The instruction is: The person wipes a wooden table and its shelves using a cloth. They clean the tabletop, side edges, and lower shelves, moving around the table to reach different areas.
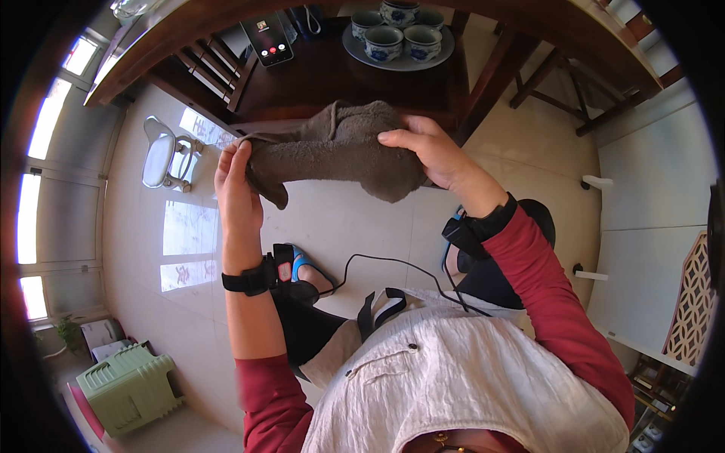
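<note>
A dark brown, fuzzy cloth (334,156), perhaps a towel, hangs in the air between my two hands, bunched and partly folded. My left hand (235,175) pinches its left end between thumb and fingers, and a short flap droops below that grip. On the other side my right hand (433,147) grasps the thicker bundled end, the thumb on top and most of the fingers hidden behind the cloth. Black straps with small devices circle both wrists. Just beyond the cloth is the dark wooden shelf (317,85) of a table.
A round tray (391,64) on the shelf holds several blue-and-white cups (384,44). Left of it leans a phone (269,39) with a lit screen. A small wheeled stool (161,156) stands on the tiled floor. A black cable (391,259) crosses my lap. Lower left sits a green plastic crate (127,388).
</note>
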The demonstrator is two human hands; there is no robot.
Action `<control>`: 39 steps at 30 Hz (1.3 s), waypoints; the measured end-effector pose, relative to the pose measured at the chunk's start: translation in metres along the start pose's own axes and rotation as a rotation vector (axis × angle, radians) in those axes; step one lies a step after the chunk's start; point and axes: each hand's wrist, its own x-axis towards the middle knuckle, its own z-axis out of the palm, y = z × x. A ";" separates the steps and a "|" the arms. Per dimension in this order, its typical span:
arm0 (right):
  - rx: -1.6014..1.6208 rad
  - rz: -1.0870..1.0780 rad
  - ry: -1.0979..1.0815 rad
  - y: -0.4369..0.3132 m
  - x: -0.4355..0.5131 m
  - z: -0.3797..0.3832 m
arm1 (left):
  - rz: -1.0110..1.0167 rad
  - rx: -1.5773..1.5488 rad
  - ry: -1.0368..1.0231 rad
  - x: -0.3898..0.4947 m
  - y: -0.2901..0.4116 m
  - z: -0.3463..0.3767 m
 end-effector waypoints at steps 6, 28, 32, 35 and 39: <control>0.179 0.195 -0.021 0.002 -0.001 0.004 | 0.161 0.583 0.141 0.000 -0.013 0.007; 0.289 0.248 -0.022 0.012 0.001 0.002 | -0.408 0.127 -0.637 -0.056 -0.043 0.072; 0.264 0.235 0.023 0.010 0.000 0.002 | -0.386 0.068 -0.588 -0.050 -0.036 0.066; 0.243 0.245 0.044 0.011 0.000 0.003 | -0.383 0.045 -0.578 -0.046 -0.031 0.060; 0.220 0.262 0.030 0.015 0.001 0.004 | -0.377 -0.027 -0.562 -0.042 -0.026 0.053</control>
